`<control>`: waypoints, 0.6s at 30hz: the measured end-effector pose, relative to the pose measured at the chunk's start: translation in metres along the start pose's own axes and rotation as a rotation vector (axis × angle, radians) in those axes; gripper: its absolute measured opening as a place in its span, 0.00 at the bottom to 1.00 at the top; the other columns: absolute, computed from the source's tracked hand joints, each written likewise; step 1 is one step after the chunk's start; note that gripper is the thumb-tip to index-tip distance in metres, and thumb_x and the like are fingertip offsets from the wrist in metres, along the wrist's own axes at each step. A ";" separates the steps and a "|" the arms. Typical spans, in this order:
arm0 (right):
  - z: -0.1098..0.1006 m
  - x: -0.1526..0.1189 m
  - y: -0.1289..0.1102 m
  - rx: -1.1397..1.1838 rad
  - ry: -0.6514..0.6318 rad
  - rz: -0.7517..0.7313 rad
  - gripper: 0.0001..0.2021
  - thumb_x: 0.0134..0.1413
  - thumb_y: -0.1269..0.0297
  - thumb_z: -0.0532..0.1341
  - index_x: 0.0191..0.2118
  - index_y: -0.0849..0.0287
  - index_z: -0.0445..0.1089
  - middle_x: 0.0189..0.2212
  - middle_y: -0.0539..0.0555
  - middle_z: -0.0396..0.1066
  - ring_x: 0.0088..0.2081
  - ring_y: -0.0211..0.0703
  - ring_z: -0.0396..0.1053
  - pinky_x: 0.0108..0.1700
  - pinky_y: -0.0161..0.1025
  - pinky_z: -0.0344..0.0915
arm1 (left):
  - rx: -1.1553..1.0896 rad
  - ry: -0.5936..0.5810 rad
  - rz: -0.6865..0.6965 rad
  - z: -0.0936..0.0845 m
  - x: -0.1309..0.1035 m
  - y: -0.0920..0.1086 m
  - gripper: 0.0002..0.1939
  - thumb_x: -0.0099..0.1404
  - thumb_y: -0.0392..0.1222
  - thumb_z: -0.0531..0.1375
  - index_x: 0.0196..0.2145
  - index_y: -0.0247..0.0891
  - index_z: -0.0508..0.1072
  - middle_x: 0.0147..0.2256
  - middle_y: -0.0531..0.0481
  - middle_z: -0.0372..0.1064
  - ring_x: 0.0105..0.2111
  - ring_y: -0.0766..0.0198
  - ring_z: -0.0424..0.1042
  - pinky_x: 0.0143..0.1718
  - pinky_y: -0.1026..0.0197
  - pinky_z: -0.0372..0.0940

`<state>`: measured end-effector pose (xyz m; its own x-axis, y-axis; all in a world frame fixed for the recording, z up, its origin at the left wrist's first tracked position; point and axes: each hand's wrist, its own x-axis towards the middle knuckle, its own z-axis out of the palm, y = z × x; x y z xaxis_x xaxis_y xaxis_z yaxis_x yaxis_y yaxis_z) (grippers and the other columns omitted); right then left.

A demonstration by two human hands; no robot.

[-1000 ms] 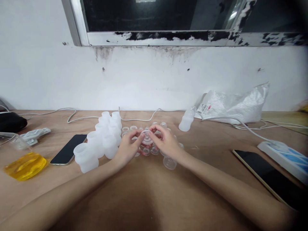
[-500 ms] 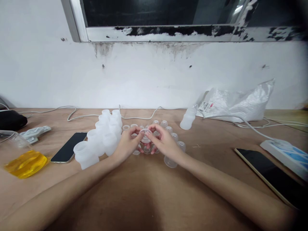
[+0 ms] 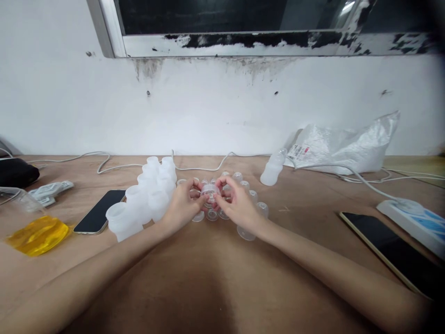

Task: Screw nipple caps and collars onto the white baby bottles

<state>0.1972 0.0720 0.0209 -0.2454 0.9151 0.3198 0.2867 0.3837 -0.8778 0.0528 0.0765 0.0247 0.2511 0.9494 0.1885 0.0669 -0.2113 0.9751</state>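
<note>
we find the left hand (image 3: 182, 202) and right hand (image 3: 242, 205) part-curled, fingertips pinching one clear plastic part (image 3: 210, 190) between them, nearer the table's (image 3: 222, 273) far edge than its near one, among clear domed pieces (image 3: 262, 210). handling it is the step in hand; we judge any move needs light, even pressure.

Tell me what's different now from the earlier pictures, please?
The clear cap between the left hand and right hand has been tipped: its round face showed before, and now more of its side does. Nothing was picked up or let go. The white bottles, dark phone and plastic bag stayed put.
</note>
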 end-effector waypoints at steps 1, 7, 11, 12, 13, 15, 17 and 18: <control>0.001 0.000 0.000 -0.027 0.015 -0.014 0.06 0.48 0.68 0.53 0.33 0.55 0.53 0.22 0.45 0.61 0.22 0.35 0.66 0.23 0.33 0.64 | 0.024 0.011 0.021 0.000 0.000 -0.001 0.07 0.53 0.32 0.57 0.29 0.35 0.59 0.25 0.54 0.65 0.24 0.67 0.71 0.22 0.66 0.68; 0.005 -0.001 -0.003 -0.152 0.079 -0.058 0.04 0.48 0.69 0.51 0.31 0.56 0.54 0.22 0.46 0.59 0.21 0.34 0.63 0.20 0.31 0.60 | 0.210 0.075 0.156 0.000 -0.001 -0.009 0.06 0.54 0.35 0.56 0.29 0.36 0.59 0.23 0.54 0.65 0.24 0.65 0.71 0.23 0.65 0.67; 0.005 -0.001 -0.005 -0.100 0.073 -0.037 0.04 0.48 0.67 0.52 0.32 0.55 0.54 0.24 0.46 0.59 0.21 0.33 0.62 0.19 0.30 0.59 | 0.187 0.075 0.166 -0.002 0.001 -0.009 0.06 0.55 0.37 0.56 0.30 0.36 0.60 0.25 0.53 0.65 0.25 0.65 0.71 0.24 0.63 0.68; 0.004 -0.001 -0.005 -0.063 0.062 -0.032 0.05 0.48 0.67 0.53 0.32 0.55 0.54 0.25 0.47 0.60 0.22 0.33 0.63 0.19 0.30 0.61 | 0.154 0.059 0.159 -0.003 0.002 -0.008 0.07 0.55 0.38 0.56 0.30 0.36 0.60 0.27 0.53 0.66 0.26 0.65 0.71 0.24 0.63 0.69; 0.003 0.000 -0.005 -0.023 0.051 -0.030 0.06 0.48 0.66 0.53 0.32 0.55 0.54 0.26 0.47 0.60 0.23 0.34 0.64 0.21 0.31 0.63 | 0.118 0.040 0.148 -0.004 0.002 -0.007 0.07 0.55 0.38 0.56 0.31 0.36 0.61 0.28 0.51 0.66 0.27 0.65 0.71 0.25 0.62 0.69; 0.002 0.001 -0.004 0.040 0.037 -0.037 0.08 0.46 0.66 0.55 0.32 0.55 0.54 0.29 0.47 0.60 0.26 0.35 0.66 0.23 0.32 0.66 | 0.072 0.003 0.118 -0.006 0.003 -0.004 0.10 0.54 0.38 0.58 0.33 0.35 0.62 0.32 0.49 0.67 0.29 0.64 0.72 0.25 0.62 0.70; 0.001 0.002 -0.003 0.050 0.041 -0.051 0.08 0.44 0.68 0.56 0.32 0.55 0.55 0.29 0.47 0.60 0.28 0.36 0.66 0.25 0.33 0.67 | 0.089 -0.006 0.107 -0.007 0.003 -0.002 0.12 0.52 0.37 0.59 0.35 0.34 0.62 0.33 0.48 0.67 0.30 0.63 0.71 0.25 0.63 0.70; 0.001 0.003 -0.003 0.034 0.043 -0.056 0.08 0.44 0.69 0.56 0.31 0.55 0.55 0.29 0.47 0.60 0.28 0.36 0.66 0.25 0.33 0.67 | 0.111 -0.003 0.110 -0.007 0.003 -0.001 0.12 0.51 0.36 0.59 0.35 0.34 0.62 0.32 0.48 0.67 0.30 0.63 0.71 0.24 0.63 0.70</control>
<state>0.1951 0.0731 0.0243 -0.2198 0.8970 0.3836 0.2413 0.4310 -0.8695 0.0468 0.0815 0.0251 0.2656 0.9186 0.2927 0.1452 -0.3383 0.9298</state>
